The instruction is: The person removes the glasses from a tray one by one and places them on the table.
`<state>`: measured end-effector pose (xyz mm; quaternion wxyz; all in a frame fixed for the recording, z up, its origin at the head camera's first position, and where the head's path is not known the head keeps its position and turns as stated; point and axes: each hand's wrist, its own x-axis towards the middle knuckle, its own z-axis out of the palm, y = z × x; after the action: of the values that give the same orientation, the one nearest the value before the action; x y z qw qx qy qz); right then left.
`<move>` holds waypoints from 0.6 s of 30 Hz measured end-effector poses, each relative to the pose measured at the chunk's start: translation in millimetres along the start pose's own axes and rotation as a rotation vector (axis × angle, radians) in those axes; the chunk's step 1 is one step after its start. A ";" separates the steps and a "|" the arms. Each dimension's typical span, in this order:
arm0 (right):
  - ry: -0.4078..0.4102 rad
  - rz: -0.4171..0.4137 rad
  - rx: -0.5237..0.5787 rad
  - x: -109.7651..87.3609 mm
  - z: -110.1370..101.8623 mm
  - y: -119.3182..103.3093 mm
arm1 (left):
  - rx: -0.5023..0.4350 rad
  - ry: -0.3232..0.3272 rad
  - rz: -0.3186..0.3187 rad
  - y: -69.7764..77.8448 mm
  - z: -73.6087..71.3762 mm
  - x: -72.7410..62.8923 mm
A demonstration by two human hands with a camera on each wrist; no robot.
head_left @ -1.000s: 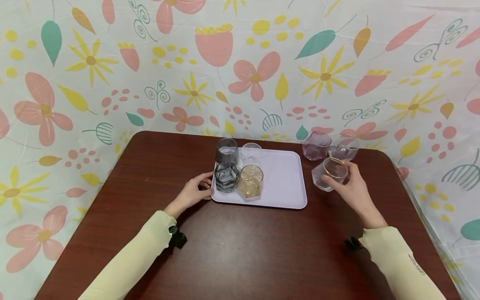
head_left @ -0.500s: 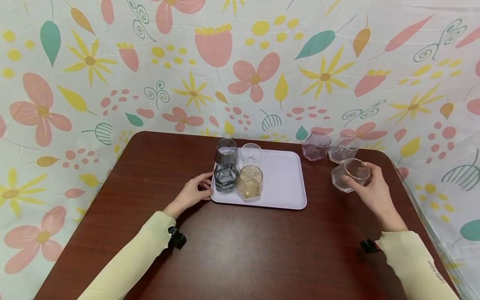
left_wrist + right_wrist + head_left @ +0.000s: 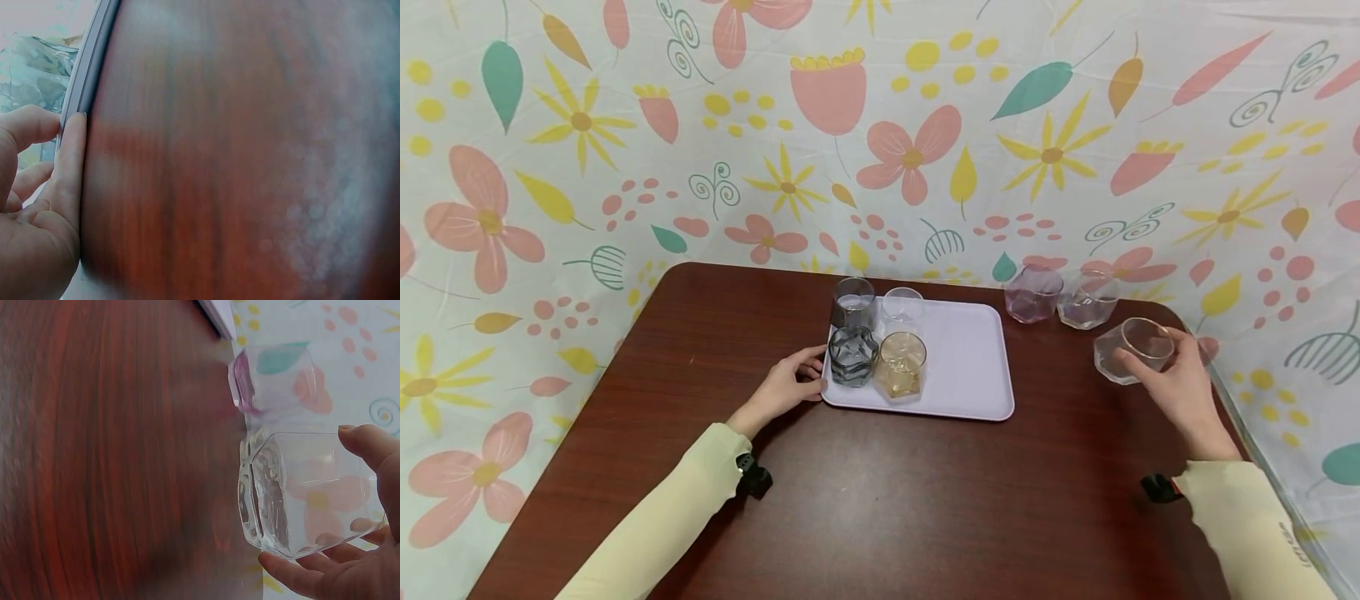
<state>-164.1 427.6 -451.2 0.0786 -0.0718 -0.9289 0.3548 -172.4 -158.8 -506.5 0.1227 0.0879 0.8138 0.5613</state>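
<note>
My right hand [image 3: 1183,387] grips a clear faceted glass tumbler [image 3: 1112,357] by its sides, thumb on one side and fingers on the other. In the right wrist view the tumbler [image 3: 312,494] has a thick base; whether it touches the table I cannot tell. My left hand [image 3: 786,383] pinches the left rim of a pale lilac tray [image 3: 966,358], with thumb and fingers on the rim [image 3: 87,69] in the left wrist view. Grouped on the tray's left half are a smoky grey glass [image 3: 853,308], a clear glass [image 3: 902,310], a wavy blue-grey glass [image 3: 853,357] and an amber glass [image 3: 901,367].
Behind my right hand, at the table's back right, stand a purple-tinted glass [image 3: 1033,293] and another clear glass [image 3: 1086,300]. The dark wooden table [image 3: 880,500] meets a flower-patterned cloth [image 3: 910,125] at the back.
My right hand has carried the clear tumbler to the right, away from the tray and toward the table's right edge. The left hand and the tray have stayed in place.
</note>
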 end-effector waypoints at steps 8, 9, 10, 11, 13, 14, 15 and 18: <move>0.019 0.016 0.003 14.6 -8.6 16.0 | -0.004 -0.001 0.010 -0.7 -0.8 0.3; 0.021 0.013 0.011 16.4 -9.5 18.1 | -0.005 -0.001 0.011 -0.9 -0.8 0.6; 0.023 0.012 0.020 18.5 -10.0 19.8 | -0.004 0.001 0.006 -0.9 -0.9 0.6; 0.024 0.015 0.026 20.2 -10.5 21.3 | -0.003 0.002 0.007 -0.9 -0.8 0.9; 0.028 0.021 0.044 23.6 -11.7 23.7 | -0.004 0.001 0.005 -0.8 -0.9 0.9; 0.031 0.026 0.045 25.4 -12.2 24.6 | -0.006 0.002 0.003 -0.7 -0.8 0.9; 0.034 0.030 0.047 27.3 -12.6 25.5 | -0.006 0.003 0.003 -0.8 -0.8 0.8; 0.046 0.035 0.050 33.7 -13.8 28.0 | -0.013 0.005 -0.001 -1.2 -0.6 0.7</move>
<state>-192.1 463.6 -456.7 0.0954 -0.0941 -0.9163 0.3773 -173.3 -159.6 -507.6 0.1216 0.0854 0.8103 0.5668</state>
